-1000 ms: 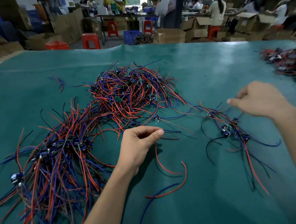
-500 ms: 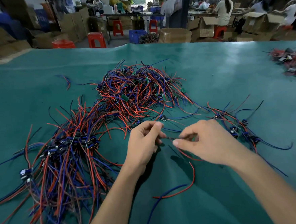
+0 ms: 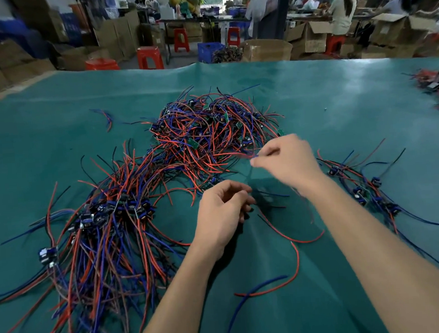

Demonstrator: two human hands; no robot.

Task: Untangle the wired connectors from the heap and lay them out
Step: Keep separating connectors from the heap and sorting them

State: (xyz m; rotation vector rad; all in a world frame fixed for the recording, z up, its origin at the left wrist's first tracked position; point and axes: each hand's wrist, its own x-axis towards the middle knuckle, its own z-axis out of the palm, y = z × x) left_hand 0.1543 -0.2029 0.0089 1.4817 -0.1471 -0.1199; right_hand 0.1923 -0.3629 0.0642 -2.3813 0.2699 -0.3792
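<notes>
Both hands work just near of the heap on a green table.
Right hand is raised, thumb and forefinger pinching a thin blue wire end; left hand sits lower w/ fingers curled in, something dark at the tips (can't tell what it grips). Laid-out connectors fan near-left; a smaller batch lies right of the hands. Loose red wire and blue wire lie near, betw. the forearms.

Red stools and cardboard boxes crowd the workshop floor.
</notes>
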